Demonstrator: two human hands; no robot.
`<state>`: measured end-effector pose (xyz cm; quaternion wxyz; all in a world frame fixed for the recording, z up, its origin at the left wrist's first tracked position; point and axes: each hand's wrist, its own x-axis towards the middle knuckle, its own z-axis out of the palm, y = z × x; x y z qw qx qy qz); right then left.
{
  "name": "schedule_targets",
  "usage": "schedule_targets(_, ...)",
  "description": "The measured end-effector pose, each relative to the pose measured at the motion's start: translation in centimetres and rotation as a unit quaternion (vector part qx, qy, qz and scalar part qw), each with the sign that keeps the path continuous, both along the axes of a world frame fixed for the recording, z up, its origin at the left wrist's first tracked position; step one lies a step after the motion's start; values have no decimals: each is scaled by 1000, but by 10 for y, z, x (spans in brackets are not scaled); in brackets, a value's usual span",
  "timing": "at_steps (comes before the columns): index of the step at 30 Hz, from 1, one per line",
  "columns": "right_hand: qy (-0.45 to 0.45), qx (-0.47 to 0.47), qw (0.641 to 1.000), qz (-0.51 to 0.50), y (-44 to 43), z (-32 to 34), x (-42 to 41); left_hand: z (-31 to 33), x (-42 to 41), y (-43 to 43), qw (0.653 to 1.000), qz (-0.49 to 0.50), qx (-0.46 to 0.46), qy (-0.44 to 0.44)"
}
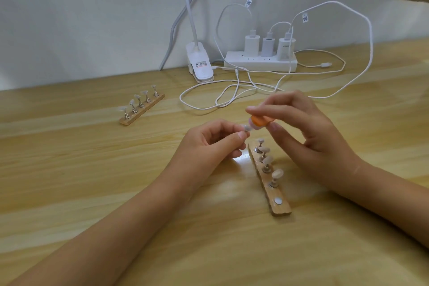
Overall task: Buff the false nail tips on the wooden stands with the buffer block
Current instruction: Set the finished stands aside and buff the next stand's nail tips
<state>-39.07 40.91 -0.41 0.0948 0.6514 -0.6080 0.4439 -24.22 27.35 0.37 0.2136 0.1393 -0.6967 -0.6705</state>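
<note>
**One tip up off the stand, buffer block against it**

On the wooden desk (92, 193) lie two wooden stands. The far stand (142, 109) sits well apart to the left with five tips on pegs. The near stand (282, 209) lies between the forearms with four tips standing and a bare magnet (277, 201) at its near end.

Both forearms rest low on the desk, with the hands raised just above the near stand's far end. The left hand (209, 144) has its fingers curled and pinches a single false nail tip (245, 127), apparently by its peg, between thumb and forefinger. The right hand (308, 130) pinches the orange buffer block (261, 121) between thumb and fingers, its pale end touching the tip.

To buff well, I judge that short, light strokes along the tip's curve serve best. The left pinch should stay firm and the tip be turned so that every side meets the block.
</note>
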Motion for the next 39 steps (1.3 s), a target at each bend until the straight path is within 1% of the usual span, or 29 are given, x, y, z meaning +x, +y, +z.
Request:
schedule_targets(3,32,6,999,4,0,0,1,-1,0,-1,1000,-8,-5,3)
schedule_targets(9,39,6,999,-18,1,1,-1,-3,1,-1,999,3,-35,-12)
schedule_targets(12,59,3,998,-11,1,1,1,-3,2,0,998,1,-60,-19)
schedule_targets(16,45,17,999,-16,0,2,-1,-3,1,0,998,9,-63,-18)
schedule_targets(21,64,20,998,9,1,2,6,-2,2,1,997,13,-69,-15)
schedule_targets(24,47,16,999,-11,0,4,1,-2,2,1,998,13,-61,-13)
schedule_targets(28,29,11,999,-9,0,1,4,-2,3,1,998,5,-54,-13)
schedule_targets(33,-80,14,996,-20,0,2,3,-4,1,-1,999,2,-52,-11)
schedule_targets(34,-90,13,996,-12,0,2,6,-4,1,-1,998,0,-54,-11)
schedule_targets(37,-62,22,998,7,0,0,11,-6,1,-2,998,0,-61,-12)
schedule_targets(39,-50,28,998,-3,0,1,8,-7,1,-3,998,5,-59,-13)
